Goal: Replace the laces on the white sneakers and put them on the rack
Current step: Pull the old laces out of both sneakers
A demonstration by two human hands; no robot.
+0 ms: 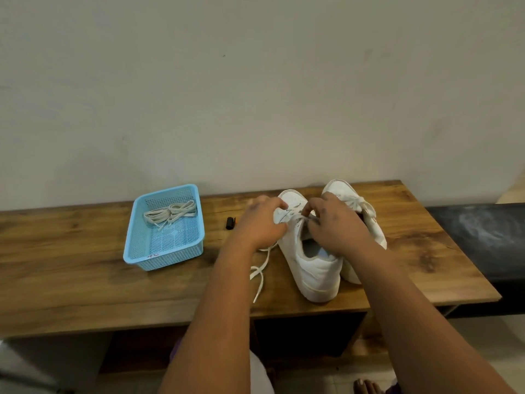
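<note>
Light blue perforated plastic basket [164, 253] sat at worktop's [85, 280] 9 o'clock, beige spare laces [170, 213] coiled inside. Small black cap [230, 223] lay beside it. Left hand [260, 223] gripped near white leather sneaker's [315, 268] toe. Right hand [335, 226] pinched its white lace [260, 275]. Second white sneaker [369, 223] touched first at 3 o'clock.

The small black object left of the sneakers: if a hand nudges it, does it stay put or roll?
The small black object looks like a short cylinder lying on its side on the bare wooden top, so it would probably roll when nudged. It seems light for its size and likely rigid. What it is cannot be told at this size.
</note>
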